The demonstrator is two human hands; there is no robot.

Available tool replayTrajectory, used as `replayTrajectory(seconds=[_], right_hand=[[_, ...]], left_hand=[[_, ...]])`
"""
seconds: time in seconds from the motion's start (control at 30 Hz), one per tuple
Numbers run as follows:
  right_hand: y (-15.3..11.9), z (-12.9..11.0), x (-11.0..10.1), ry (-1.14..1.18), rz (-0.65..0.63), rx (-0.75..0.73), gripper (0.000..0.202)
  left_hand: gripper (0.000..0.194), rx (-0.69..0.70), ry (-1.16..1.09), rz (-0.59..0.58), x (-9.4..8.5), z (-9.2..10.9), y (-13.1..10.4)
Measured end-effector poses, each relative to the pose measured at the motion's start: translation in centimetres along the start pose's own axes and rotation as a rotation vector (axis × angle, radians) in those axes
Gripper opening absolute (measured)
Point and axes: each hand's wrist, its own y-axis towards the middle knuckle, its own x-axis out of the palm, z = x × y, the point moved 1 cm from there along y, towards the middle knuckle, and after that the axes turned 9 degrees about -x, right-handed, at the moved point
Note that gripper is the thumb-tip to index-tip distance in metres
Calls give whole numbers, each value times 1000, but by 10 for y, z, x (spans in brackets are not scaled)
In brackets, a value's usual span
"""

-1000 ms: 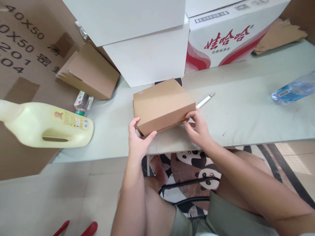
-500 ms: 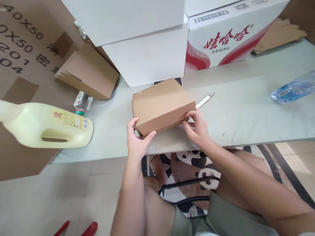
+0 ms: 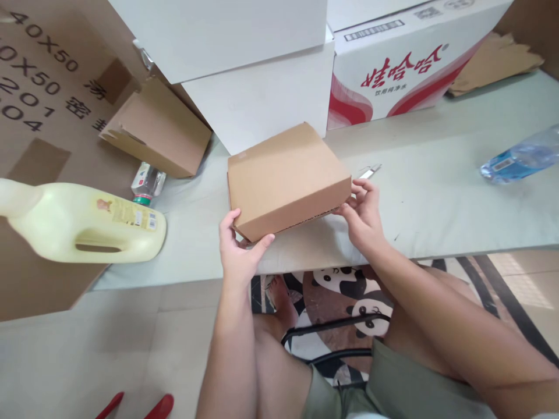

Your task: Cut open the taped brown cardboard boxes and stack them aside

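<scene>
Between my two hands is a brown cardboard box (image 3: 288, 180), closed on top and tilted over the pale green cloth of the table (image 3: 419, 215). My left hand (image 3: 242, 250) grips its near left corner, thumb along the front and fingers around the left side. At the near right corner, my right hand (image 3: 364, 215) pinches the lower edge; some of its fingertips are hidden behind the box. Just beyond that hand lies a thin white tool (image 3: 370, 171), partly covered, whose kind I cannot make out.
White cartons (image 3: 271, 99) and a red-and-white carton (image 3: 397, 81) line the back. To the left are a yellowish jug (image 3: 87, 221), a small bottle (image 3: 147, 183) and a brown carton (image 3: 161, 128). A water bottle (image 3: 519, 160) lies at right.
The cardboard box has come up slightly toward the camera and now covers the dark object behind it. My right hand has shifted right and up along its corner; my left hand moved slightly left.
</scene>
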Motion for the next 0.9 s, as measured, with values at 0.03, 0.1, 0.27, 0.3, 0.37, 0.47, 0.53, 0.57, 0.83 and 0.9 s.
replayTrajectory(seconds=[0.03,0.1,0.27,0.3,0.37,0.47,0.53,0.57,0.83,0.9], right_hand=[[3,3,-2,36,29,36,35],[7,9,-5,91,91,90,29],[7,11,-7,125,106,95,26],[6,9,-6,125,100,96,26],[4,6,-5,132,96,102,26],[3,3,-3,163,101,110,26],[4,3,-2,179,104,111,28],[4,4,-1,182,104,107,29],[7,3,-3,104,-44,-74,54],[8,1,-4,38,-114,-144,67]], left_hand=[[88,12,-4,-2,0,0,1],[93,7,-48,-18,-1,1,3],[85,-260,-378,-120,-8,4,6],[81,-309,-435,-132,-10,6,5],[76,-373,-537,-157,-12,10,4],[70,-429,-655,-203,-13,16,2],[70,-422,-676,-205,-13,18,1],[71,-404,-668,-193,-12,17,2],[86,-146,-352,-63,2,-1,9],[86,-89,-256,-65,7,-3,9]])
